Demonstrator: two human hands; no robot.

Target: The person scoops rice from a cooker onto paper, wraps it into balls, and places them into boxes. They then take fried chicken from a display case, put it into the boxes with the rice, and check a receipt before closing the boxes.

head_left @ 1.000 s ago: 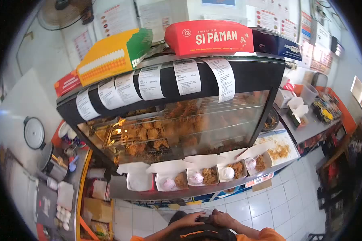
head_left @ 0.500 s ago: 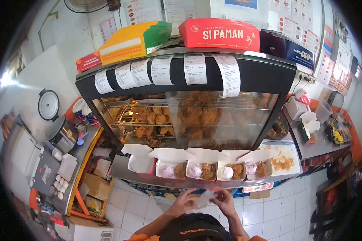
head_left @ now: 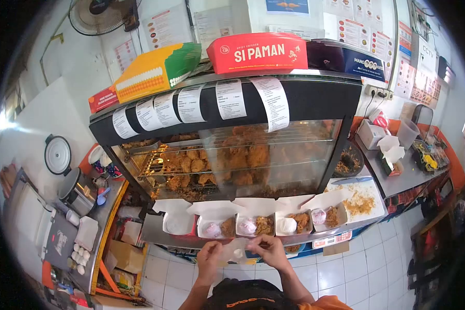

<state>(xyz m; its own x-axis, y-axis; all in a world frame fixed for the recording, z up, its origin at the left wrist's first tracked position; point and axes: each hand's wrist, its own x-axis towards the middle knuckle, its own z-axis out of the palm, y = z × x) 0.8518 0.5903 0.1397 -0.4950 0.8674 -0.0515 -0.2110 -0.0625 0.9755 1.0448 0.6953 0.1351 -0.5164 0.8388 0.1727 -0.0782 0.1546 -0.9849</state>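
Observation:
Between both hands, over the front edge of the counter, stretches a thin translucent white wrapper. My left hand pinches its left side, and my right hand grips the right side with closed fingertips. Just beyond them stands a row of open takeaway boxes. Several hold a round wrapped lump beside fried chicken. In the leftmost box I see only a whitish patch and no chicken.
Behind the boxes rises a glass display warmer with fried chicken inside; order slips hang from its top. At right lies a white board with crumbs and a knife. A pot stands on the left counter.
My hands have risen toward the boxes, and the wrapper is now spread between them. My left hand's fingers have closed on its edge. The camera view has shifted and tilted slightly.

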